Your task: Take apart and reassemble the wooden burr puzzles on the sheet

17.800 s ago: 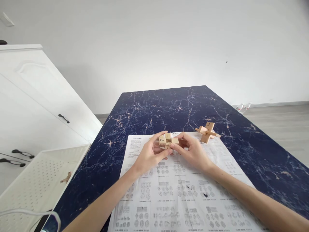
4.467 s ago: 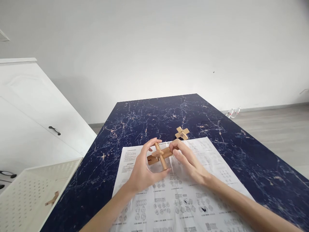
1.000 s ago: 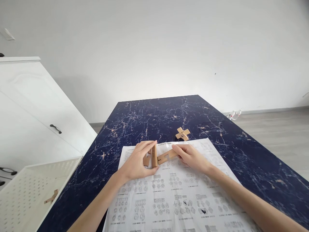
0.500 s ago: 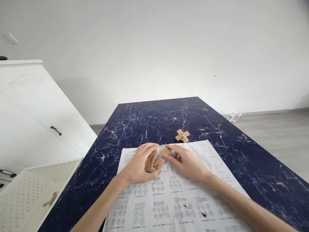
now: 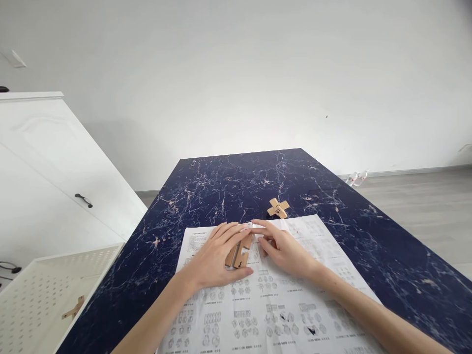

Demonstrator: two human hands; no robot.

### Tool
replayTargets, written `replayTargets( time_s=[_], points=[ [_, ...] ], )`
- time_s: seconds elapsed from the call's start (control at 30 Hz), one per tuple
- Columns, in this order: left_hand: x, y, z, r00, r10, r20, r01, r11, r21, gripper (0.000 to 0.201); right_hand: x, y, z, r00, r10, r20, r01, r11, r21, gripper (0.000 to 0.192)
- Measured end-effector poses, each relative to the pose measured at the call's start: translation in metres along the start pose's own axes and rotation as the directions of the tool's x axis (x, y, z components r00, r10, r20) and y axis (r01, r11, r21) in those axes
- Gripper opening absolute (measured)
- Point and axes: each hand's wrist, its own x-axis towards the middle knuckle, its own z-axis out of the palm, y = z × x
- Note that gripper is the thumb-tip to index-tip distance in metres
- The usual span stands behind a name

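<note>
Both hands lie low on the printed sheet [image 5: 273, 305] that covers the near part of the dark marbled worktop [image 5: 228, 182]. The left hand [image 5: 216, 258] is spread nearly flat, fingers extended and not closed round anything; its fingertips rest over the far ends of the wooden pieces [image 5: 239, 253], and its thumb lies just on the near side of them. The right hand [image 5: 283, 248] is likewise open, fingers stretched toward the left, the fingertips touching the right edge of the same pieces. Neither grip encloses a piece; both only press or steady them against the sheet.

The wooden pieces are flat notched bars, lying side by side on the sheet, directly between the two hands and partly under the left fingers. How many bars there are cannot be told.

A small wooden cross [image 5: 278, 208] sits on the worktop just beyond the right fingertips, past the far edge of the sheet, apart from both hands. A white perforated basket [image 5: 44, 275] stands well to the left of the left hand, with a wooden part [image 5: 72, 309] inside
</note>
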Motion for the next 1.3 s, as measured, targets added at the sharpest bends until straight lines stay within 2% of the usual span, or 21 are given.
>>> replayTargets(
  time_s=[0.17, 0.33, 0.47, 0.63, 0.73, 0.83, 0.93, 1.13, 1.2, 1.3],
  points=[
    [0.003, 0.010, -0.002, 1.000, 0.009, -0.019, -0.008, 0.999, 0.039, 0.067, 0.000, 0.001, 0.004, 0.999, 0.014, -0.034, -0.013, 0.999, 0.032, 0.039],
    [0.003, 0.007, 0.003, 0.986, -0.058, -0.155, 0.069, 0.995, 0.067, 0.039, 0.000, 0.000, 0.004, 0.999, 0.027, -0.036, -0.026, 0.999, 0.019, 0.035],
    [0.002, -0.004, 0.005, 0.952, -0.123, -0.279, 0.163, 0.979, 0.125, 0.022, -0.001, -0.001, 0.004, 0.999, 0.041, -0.026, -0.041, 0.999, 0.007, 0.034],
    [0.000, -0.013, 0.004, 0.901, -0.216, -0.377, 0.301, 0.936, 0.183, 0.026, -0.001, -0.001, 0.004, 0.999, 0.030, -0.028, -0.031, 0.999, -0.012, 0.031],
    [-0.001, -0.012, 0.005, 0.884, -0.216, -0.415, 0.329, 0.917, 0.224, 0.033, -0.001, -0.002, 0.004, 0.999, 0.031, -0.025, -0.032, 0.999, -0.022, 0.031],
    [0.000, -0.005, 0.007, 0.880, -0.159, -0.447, 0.278, 0.936, 0.215, 0.031, -0.001, -0.002, 0.004, 0.999, 0.028, -0.028, -0.029, 0.999, -0.036, 0.030],
    [0.001, 0.005, 0.008, 0.899, -0.067, -0.433, 0.137, 0.981, 0.133, 0.026, -0.001, -0.002, 0.005, 0.999, 0.014, -0.030, -0.015, 0.999, -0.048, 0.028],
    [-0.004, 0.013, 0.016, 0.961, 0.177, -0.214, -0.170, 0.984, 0.049, 0.029, -0.002, -0.001, 0.007, 0.999, -0.028, -0.034, 0.026, 0.996, -0.080, 0.021],
    [-0.006, 0.012, 0.020, 0.963, 0.218, -0.157, -0.216, 0.976, 0.031, 0.027, -0.002, -0.001, 0.007, 0.999, -0.030, -0.032, 0.027, 0.996, -0.084, 0.021],
    [-0.008, 0.011, 0.023, 0.968, 0.217, -0.128, -0.216, 0.976, 0.020, 0.025, -0.002, 0.000, 0.007, 0.999, -0.037, -0.031, 0.034, 0.996, -0.088, 0.021]
  ],
)
